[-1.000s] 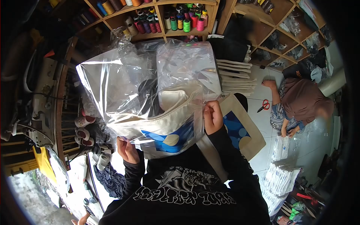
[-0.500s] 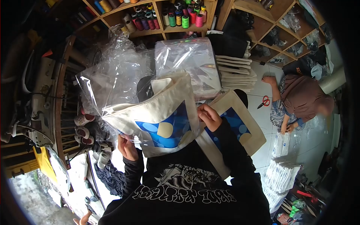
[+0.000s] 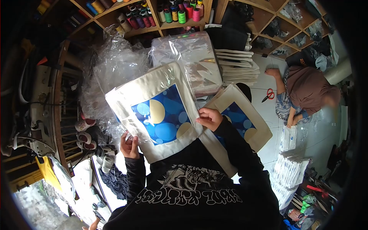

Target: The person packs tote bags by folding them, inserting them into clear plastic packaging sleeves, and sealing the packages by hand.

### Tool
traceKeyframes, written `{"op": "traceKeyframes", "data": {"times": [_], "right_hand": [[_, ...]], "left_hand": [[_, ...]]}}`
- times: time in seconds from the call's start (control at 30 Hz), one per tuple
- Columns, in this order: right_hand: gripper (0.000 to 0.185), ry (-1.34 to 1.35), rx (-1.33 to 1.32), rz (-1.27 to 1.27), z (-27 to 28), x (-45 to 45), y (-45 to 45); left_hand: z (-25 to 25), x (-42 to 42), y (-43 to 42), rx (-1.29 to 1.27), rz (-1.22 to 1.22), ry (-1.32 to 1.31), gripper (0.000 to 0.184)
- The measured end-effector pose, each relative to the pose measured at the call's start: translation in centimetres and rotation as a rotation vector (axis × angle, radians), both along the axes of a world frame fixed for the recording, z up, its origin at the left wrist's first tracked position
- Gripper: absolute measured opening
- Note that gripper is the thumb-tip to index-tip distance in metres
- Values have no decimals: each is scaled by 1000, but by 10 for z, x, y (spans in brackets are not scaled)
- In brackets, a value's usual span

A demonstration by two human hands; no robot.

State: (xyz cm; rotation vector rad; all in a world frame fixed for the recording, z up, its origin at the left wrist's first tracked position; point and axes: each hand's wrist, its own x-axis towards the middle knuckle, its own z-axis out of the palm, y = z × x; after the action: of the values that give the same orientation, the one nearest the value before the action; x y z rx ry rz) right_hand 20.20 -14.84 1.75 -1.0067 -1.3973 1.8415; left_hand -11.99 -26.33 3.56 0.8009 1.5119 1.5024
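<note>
The printed bag [image 3: 166, 115] has swung flatter between both hands [image 3: 130, 146] [image 3: 210, 119].

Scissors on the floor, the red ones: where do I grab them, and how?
Take the red handles, probably from above, on the side nearer the seated person. The scissors lie on the tiles with their dark blades pointing away from that person.

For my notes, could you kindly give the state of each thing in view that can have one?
Held printed cloth: spread out, tilted
Second printed cloth: partly covered
Clear plastic heap: crumpled, loose
Cream cloths: folded, stacked
Thread spools: standing, shelved
Scissors: on floor, blade opening unclear
</note>
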Motion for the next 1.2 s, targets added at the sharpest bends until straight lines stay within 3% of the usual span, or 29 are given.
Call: {"op": "traceKeyframes", "data": {"times": [0.1, 0.27, 0.37, 0.57, 0.73, 0.83, 0.9, 1.0, 1.03, 1.1, 1.13, 1.17, 1.2], "right_hand": [[20, -67, -46, 72, -7, 1, -5], [28, -127, 74, 24, -14, -2, -8], [26, -44, 88, -52, 11, -6, -2], [41, -24, 79, -179, 89, -3, 20], [21, -26, 238, -260, 120, 12, 38], [12, -88, 320, -379, 139, 22, 48], [29, -119, 406, -442, 148, 25, 55], [45, 105, 365, -389, 127, 38, 72], [36, 295, 359, -330, 125, 38, 74], [27, 209, 457, -423, 97, 39, 87], [25, 215, 529, -446, 88, 39, 93], [25, 159, 547, -462, 83, 38, 96], [25, 162, 552, -479, 82, 37, 97]], "left_hand": [[-9, -4, -7, -80, -35, -31, 41], [7, 0, 1, -79, -108, -37, 43], [26, -3, 14, -55, -149, -81, 43], [74, 2, 60, 99, -190, -57, 48], [127, 25, 103, 249, -231, -33, 49], [116, 9, 128, 153, -411, -8, 40], [112, 11, 146, 149, -472, 67, 20], [104, 10, 167, 87, -570, 161, 10], [103, 9, 173, 63, -634, 185, 11], [79, 2, 192, 221, -758, 315, 11], [76, -1, 202, 352, -816, 571, 11], [54, -2, 211, 406, -879, 310, 21], [57, -2, 212, 144, -881, 5, 27]]}}
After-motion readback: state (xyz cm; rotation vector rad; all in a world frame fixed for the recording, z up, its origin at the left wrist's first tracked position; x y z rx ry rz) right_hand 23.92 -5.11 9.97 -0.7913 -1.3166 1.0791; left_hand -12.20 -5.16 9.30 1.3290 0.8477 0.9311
